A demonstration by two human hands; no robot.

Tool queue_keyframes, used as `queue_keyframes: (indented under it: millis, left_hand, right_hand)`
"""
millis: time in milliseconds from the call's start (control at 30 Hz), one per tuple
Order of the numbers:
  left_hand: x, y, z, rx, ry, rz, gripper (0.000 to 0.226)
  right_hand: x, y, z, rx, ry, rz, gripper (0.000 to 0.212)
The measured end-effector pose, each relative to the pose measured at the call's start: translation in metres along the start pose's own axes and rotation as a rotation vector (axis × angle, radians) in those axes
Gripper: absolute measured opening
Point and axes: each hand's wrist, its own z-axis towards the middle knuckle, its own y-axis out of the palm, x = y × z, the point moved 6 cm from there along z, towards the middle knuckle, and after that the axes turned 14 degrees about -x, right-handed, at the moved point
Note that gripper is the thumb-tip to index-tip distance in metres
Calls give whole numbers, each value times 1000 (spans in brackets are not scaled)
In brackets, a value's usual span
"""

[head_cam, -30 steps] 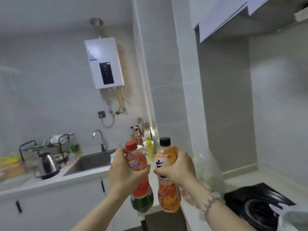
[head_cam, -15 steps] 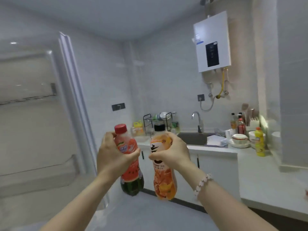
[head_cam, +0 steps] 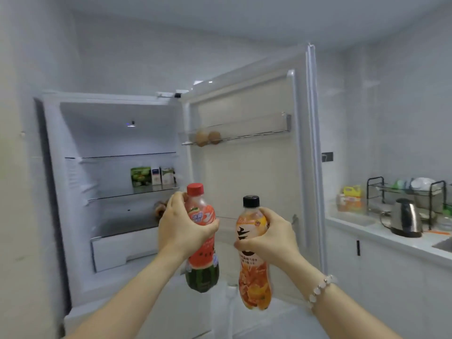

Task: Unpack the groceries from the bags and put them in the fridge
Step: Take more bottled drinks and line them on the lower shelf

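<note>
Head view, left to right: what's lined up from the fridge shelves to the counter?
Glass fridge shelf with green and white cartons → red-capped watermelon-label bottle in the left hand → black-capped orange drink bottle in the right hand → yellow plastic jug → steel electric kettle.

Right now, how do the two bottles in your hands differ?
The watermelon bottle has a red cap and a red-and-green label; the orange bottle has a black cap and an orange label. The left hand holds the watermelon bottle higher than the right hand holds the orange bottle. Both are capped and roughly upright.
</note>
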Motion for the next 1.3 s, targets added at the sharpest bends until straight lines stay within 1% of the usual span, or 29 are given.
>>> queue_keyframes:
  millis: [133, 233, 333, 467, 633, 867, 1000, 1133, 1300]
  left_hand:
    - [-60, -41, 7, 52, -118, 52, 68]
    - [-97, -61, 8, 62, -157, 114, 63]
    - [-127, -75, 12, 85, -195, 168, 64]
    - [-163, -84, 22, 113, -248, 169, 64]
    - [-205, -83, 38, 147, -306, 177, 67]
    - [-282, -75, 80, 182, -409, 222, 69]
    - [-322, -71, 115, 201, -437, 248, 69]
    - [-367, -66, 141, 219, -473, 232, 70]
    - [-416, -53, 163, 220, -487, 209, 68]
  right_hand:
    - [-15, 62, 32, -87, -15, 61, 78]
    - [-23, 100, 51, -140, -32, 77, 82]
    - [-30, 129, 68, -177, -65, 73, 80]
    - [-34, 165, 96, -254, -97, 77, 81]
    - [-27, 210, 140, -313, -123, 65, 83]
    - [-21, 282, 217, -431, -158, 55, 87]
    - [-19, 315, 264, -448, -192, 51, 82]
    - [-7, 349, 304, -469, -173, 60, 73]
    - [8, 393, 344, -463, -132, 30, 77]
